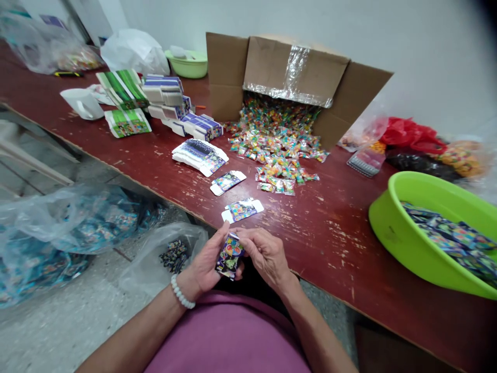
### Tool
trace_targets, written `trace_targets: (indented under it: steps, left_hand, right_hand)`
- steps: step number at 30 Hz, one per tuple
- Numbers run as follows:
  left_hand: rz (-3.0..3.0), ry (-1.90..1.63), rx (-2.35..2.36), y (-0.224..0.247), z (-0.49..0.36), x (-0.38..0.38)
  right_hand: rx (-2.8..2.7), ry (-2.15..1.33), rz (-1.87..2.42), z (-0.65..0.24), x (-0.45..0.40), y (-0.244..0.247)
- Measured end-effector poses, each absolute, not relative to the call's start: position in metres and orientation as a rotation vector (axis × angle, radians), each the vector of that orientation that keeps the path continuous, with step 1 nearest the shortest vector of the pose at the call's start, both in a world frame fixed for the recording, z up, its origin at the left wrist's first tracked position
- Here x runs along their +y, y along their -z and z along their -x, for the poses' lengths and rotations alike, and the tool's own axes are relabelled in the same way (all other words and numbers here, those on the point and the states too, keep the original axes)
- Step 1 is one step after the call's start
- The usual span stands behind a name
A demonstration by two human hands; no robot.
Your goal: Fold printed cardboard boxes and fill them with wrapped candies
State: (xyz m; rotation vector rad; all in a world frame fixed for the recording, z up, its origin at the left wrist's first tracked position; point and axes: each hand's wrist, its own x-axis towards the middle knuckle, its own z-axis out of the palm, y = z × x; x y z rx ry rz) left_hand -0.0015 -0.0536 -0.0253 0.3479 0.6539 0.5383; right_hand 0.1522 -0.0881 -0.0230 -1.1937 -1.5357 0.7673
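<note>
Close to my body, my left hand [207, 261] is closed around a small printed candy box [230, 257], dark with bright colours. My right hand [267, 255] pinches the top end of the same box, thumb and fingers at its flaps. Just beyond my hands, two small boxes lie on the table: one box with white flaps out [243, 209], and behind it another box [228, 182]. Further back is a stack of flattened boxes [201, 156]. Small clear-wrapped candies [276, 184] spread over the tabletop right of them.
A cardboard carton [297, 72] on its side spills candies onto the red table [330, 233]. At right, a green basin [382, 228] holds many dark boxes. Banded box bundles [128, 123] and a white mug [82, 103] stand left. Plastic bags [163, 259] sit on the floor.
</note>
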Motion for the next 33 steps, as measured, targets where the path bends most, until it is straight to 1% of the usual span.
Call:
trace_targets:
  steps: [5, 11, 19, 23, 26, 29, 31, 33]
  left_hand:
    - [-0.426, -0.582, 0.665, 0.024, -0.001, -0.056]
    - [-0.463, -0.581, 0.785, 0.026, -0.003, -0.061]
    - [-0.405, -0.579, 0.738, 0.024, 0.001, -0.052]
    - [-0.518, -0.634, 0.818, 0.027, 0.009, -0.052]
    - [-0.796, -0.774, 1.047, 0.03, 0.038, -0.048]
    - [-1.215, -0.846, 1.469, 0.039, 0.086, -0.036]
    - [-1.485, -0.761, 1.712, 0.047, 0.115, -0.028]
    - [-1.682, -0.741, 1.81, 0.054, 0.13, -0.022]
  right_hand:
    - [-1.2, -1.138, 1.302, -0.153, -0.087, 0.028]
    - [-1.012, -1.234, 1.222, -0.148, -0.083, 0.024]
    - [-1.375, -1.011, 1.249, -0.144, -0.097, 0.033]
    - [-1.522, -0.927, 1.215, -0.144, -0.093, 0.035]
    - [-1.571, -0.767, 1.336, -0.157, -0.071, 0.036]
    - [-1.588, -0.487, 1.613, -0.178, -0.041, 0.042]
    - [-1.667, -0.324, 1.795, -0.188, -0.024, 0.047]
    - [-1.726, -0.245, 1.97, -0.193, -0.013, 0.052]
